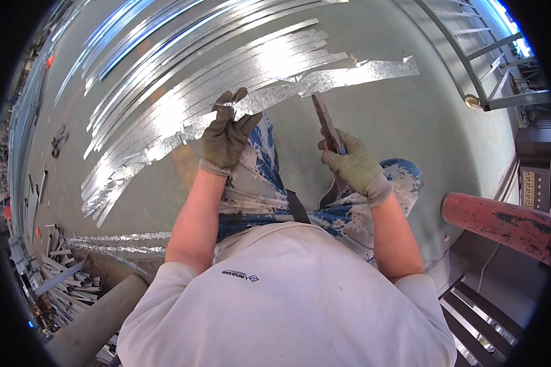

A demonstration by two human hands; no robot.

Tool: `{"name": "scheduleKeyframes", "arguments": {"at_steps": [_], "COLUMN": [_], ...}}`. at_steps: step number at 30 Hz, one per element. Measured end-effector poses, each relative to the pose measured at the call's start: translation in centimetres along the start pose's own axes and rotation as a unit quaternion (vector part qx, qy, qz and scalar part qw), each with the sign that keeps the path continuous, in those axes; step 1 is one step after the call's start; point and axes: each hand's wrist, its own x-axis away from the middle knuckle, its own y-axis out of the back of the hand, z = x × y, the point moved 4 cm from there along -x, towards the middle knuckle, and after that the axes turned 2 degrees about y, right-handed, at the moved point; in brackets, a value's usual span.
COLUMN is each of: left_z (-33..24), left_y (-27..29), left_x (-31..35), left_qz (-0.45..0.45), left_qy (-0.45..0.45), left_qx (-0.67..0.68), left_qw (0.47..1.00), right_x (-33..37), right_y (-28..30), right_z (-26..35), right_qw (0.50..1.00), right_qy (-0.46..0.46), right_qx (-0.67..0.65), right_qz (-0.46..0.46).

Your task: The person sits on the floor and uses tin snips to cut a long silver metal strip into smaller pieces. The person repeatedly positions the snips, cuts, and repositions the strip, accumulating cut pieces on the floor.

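My left hand (226,133), in an olive work glove, pinches the near edge of a shiny sheet-metal strip (361,74). That strip stretches out to the right, with a ragged, notched edge. Beneath and beyond it, many long galvanized strips fan out side by side across the floor. My right hand (354,164), gloved as well, is closed around what look like tin snips (324,117), with long, dark, rusty jaws. Their tip points away from me, close to the strip's near edge; I cannot tell whether it touches. The grip is mostly hidden by the glove.
A metal rack frame (468,55) on a caster stands at the far right. Nearer on the right lies a red, worn cylinder (499,225). Metal offcuts (67,275) are heaped at the lower left, beside a thick grey tube (98,321). Long profiles line the left side.
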Motion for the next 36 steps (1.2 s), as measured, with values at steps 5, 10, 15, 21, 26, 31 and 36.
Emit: {"name": "scheduleKeyframes", "arguments": {"at_steps": [5, 10, 15, 21, 26, 31, 36], "left_z": [0.1, 0.0, 0.0, 0.1, -0.3, -1.0, -0.7], "left_y": [-0.5, -0.8, -1.1, -0.9, 0.4, 1.6, 0.4], "left_x": [0.0, 0.0, 0.0, 0.5, 1.1, 1.5, 1.2], "left_qz": [-0.033, -0.060, -0.061, -0.046, -0.064, -0.072, -0.075], "left_qy": [-0.010, -0.017, -0.019, -0.041, -0.039, -0.044, -0.037], "left_qx": [-0.012, -0.026, -0.021, -0.061, -0.021, 0.005, -0.035], "left_qw": [0.999, 0.998, 0.998, 0.996, 0.997, 0.996, 0.996], "right_x": [0.1, 0.4, 0.8, 2.2, 2.5, 2.0, 2.0], "right_y": [0.1, 0.1, 0.0, -1.6, -3.5, -4.4, -4.2], "right_z": [0.9, 2.3, 1.4, 2.6, 3.1, 3.8, 2.9], "right_qw": [0.999, 0.999, 0.998, 0.966, 0.904, 0.870, 0.866], "right_qy": [0.000, -0.042, -0.020, -0.040, -0.060, -0.046, -0.050], "right_qx": [0.035, 0.013, -0.067, -0.253, -0.410, -0.472, -0.478], "right_qz": [-0.009, 0.017, 0.009, 0.042, 0.102, 0.135, 0.139]}}
